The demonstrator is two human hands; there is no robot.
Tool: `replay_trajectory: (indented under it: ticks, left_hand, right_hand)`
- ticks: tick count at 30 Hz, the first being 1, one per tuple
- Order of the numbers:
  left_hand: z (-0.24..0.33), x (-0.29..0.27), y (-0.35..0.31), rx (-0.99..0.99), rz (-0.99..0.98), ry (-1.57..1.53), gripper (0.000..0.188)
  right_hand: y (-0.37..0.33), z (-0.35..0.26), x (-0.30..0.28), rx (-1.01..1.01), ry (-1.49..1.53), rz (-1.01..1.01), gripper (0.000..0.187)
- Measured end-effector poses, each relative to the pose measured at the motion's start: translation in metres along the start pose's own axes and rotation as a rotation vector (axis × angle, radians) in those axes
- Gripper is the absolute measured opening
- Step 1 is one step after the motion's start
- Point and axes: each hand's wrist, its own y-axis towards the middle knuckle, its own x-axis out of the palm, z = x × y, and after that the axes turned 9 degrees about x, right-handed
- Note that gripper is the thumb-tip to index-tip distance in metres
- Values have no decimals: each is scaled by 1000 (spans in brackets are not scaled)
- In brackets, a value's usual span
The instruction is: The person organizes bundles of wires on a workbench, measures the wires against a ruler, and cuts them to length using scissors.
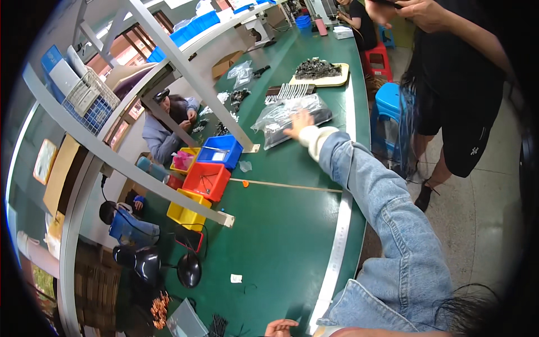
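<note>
A: Clock positions being read from the middle of the view, what lies nearest?
B: At 6 o'clock, the left hand (pixel 281 327), cut off by the lower edge. Its fingers show only in part; whether they grasp anything cannot be told. Between 6 and 7, a small white tag (pixel 236 278) lies on the green surface (pixel 281 224).
A: And further out?
B: A yellow bin (pixel 182 213) at 8 o'clock, a red bin (pixel 193 181) at 9 and a blue bin (pixel 230 161) between 9 and 10, side by side in a row.
A: The right hand?
B: The right hand (pixel 300 122), in a denim sleeve (pixel 387 208), touches a clear plastic bag (pixel 275 133) with dark contents (pixel 322 117), lying on the surface toward 1 o'clock. The fingers extend over it; whether they pinch the plastic cannot be told.
A: Beyond the bag?
B: Just past it, a row of white strips (pixel 292 91); then, at 1 o'clock, a pale yellow tray (pixel 344 71) heaped with dark pieces (pixel 317 68).
</note>
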Motion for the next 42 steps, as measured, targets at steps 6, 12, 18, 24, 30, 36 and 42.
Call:
replay_trajectory:
  ticks: [6,12,18,24,30,36,42]
  left_hand:
    - [-4,0,23,-41,108,-10,40]
    - [-10,-3,29,-69,191,-21,40]
    - [-13,-6,32,-98,300,-45,40]
    - [-16,-8,34,149,2,127,41]
    - [-16,-12,36,231,-98,194,38]
    - [-15,-9,36,177,10,2,38]
    - [-10,4,33,259,34,105,39]
  right_hand:
    - [60,50,-2,359,209,117,83]
    - [65,55,-21,452,121,-70,100]
    - [47,75,-47,95,-84,-378,100]
    - [-21,71,-68,-213,-121,-578,72]
    - [-9,68,-82,-365,800,-665,30]
    - [-7,87,-54,-262,-179,-314,16]
    - [4,42,-23,-405,475,256,18]
